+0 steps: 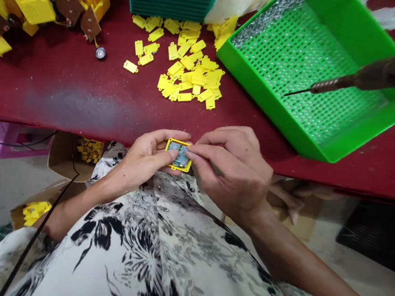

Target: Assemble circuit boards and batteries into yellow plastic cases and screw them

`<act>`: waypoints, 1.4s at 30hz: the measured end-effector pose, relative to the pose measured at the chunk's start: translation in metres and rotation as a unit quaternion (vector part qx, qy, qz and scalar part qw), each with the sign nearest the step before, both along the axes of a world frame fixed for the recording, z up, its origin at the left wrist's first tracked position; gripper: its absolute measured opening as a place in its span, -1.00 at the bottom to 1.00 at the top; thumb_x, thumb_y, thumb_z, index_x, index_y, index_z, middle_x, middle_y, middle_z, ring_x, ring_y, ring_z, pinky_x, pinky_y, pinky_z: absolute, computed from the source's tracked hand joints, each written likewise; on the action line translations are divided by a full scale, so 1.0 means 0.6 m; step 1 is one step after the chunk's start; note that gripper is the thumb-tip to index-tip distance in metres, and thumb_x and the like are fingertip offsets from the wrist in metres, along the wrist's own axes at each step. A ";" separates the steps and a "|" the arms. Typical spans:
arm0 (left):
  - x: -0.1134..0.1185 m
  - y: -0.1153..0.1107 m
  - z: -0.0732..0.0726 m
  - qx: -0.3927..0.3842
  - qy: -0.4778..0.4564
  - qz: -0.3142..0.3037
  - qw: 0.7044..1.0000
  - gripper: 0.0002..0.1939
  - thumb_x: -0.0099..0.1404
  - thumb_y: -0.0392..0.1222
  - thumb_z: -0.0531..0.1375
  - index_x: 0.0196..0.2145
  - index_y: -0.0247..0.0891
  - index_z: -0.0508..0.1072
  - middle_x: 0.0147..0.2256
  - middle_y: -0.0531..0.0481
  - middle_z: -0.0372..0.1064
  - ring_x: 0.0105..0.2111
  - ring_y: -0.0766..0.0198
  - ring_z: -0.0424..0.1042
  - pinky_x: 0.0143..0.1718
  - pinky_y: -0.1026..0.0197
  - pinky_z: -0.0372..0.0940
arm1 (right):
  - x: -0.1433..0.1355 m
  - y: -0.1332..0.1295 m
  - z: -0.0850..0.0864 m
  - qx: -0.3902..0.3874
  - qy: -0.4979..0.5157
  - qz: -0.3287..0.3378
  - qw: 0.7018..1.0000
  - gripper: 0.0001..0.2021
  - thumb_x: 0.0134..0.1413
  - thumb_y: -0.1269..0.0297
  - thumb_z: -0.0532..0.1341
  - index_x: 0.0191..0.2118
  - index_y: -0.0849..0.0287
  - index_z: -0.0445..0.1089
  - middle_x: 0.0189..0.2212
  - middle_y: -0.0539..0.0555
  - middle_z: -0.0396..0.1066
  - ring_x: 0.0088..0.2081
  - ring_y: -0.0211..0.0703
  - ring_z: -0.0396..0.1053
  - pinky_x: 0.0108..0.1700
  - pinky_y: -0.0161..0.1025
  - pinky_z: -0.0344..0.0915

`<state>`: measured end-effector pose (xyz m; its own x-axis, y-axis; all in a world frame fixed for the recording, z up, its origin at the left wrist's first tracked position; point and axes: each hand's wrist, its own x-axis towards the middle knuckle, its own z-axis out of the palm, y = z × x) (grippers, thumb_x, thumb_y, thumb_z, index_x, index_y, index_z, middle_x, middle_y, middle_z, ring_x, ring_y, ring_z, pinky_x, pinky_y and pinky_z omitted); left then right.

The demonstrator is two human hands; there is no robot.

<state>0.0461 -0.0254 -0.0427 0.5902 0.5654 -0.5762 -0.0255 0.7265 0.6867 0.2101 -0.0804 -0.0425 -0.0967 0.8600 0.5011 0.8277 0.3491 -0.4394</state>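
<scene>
Just off the table's front edge, my left hand (pixel 145 155) holds a small yellow plastic frame (pixel 188 166) with a green circuit board (pixel 176 159) inside it. The left thumb lies on the board and the fingers support it from behind. My right hand (pixel 233 164) is closed in a pinch, its thumb and forefinger at the frame's right side. Whatever sits between those fingertips is hidden. Beyond the hands, a loose pile of small yellow plastic plates (pixel 191 77) is spread on the dark red table (pixel 80 105).
A green basket (pixel 277 112) at the right holds a heap of small screws (pixel 267 19). A screwdriver (pixel 338 83) reaches over it. Yellow housings (pixel 30 0) with wired parts crowd the far left. Below the edge stand a cardboard box (pixel 64 160) and a pink stool (pixel 14 142).
</scene>
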 end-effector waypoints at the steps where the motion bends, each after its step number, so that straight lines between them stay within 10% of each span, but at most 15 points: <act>1: 0.000 0.001 0.001 -0.004 -0.001 -0.004 1.000 -0.64 0.24 -0.22 0.31 -0.01 -0.32 0.48 -0.11 -0.12 0.51 -0.22 0.28 0.51 -0.32 0.29 0.48 | 0.002 0.000 -0.002 -0.001 0.000 -0.002 1.000 -0.90 0.19 0.48 0.27 -0.30 0.14 0.43 -0.37 0.06 0.43 -0.29 -0.14 0.35 -0.22 -0.14 0.35; 27: 0.004 -0.005 0.012 0.109 0.035 0.015 0.993 -0.75 0.25 -0.40 0.23 -0.09 -0.30 0.43 0.05 -0.14 0.46 0.05 0.19 0.45 0.02 0.19 0.42 | -0.022 -0.009 -0.003 0.004 0.037 -0.080 0.996 -0.91 0.17 0.49 0.28 -0.28 0.15 0.47 -0.34 0.10 0.45 -0.29 -0.11 0.39 -0.23 -0.10 0.35; 42: -0.004 -0.005 0.009 0.058 -0.004 0.035 0.998 -0.68 0.26 -0.17 0.34 -0.06 -0.30 0.44 -0.03 -0.16 0.48 -0.06 0.19 0.49 -0.15 0.21 0.48 | 0.006 0.013 -0.005 -0.023 0.035 0.022 0.999 -0.95 0.22 0.40 0.25 -0.29 0.14 0.45 -0.36 0.05 0.45 -0.32 -0.17 0.40 -0.26 -0.16 0.36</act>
<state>0.0434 -0.0286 -0.0375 0.5512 0.6679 -0.5000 -0.0799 0.6388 0.7652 0.2139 -0.0727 -0.0453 -0.1000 0.8778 0.4684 0.7785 0.3622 -0.5125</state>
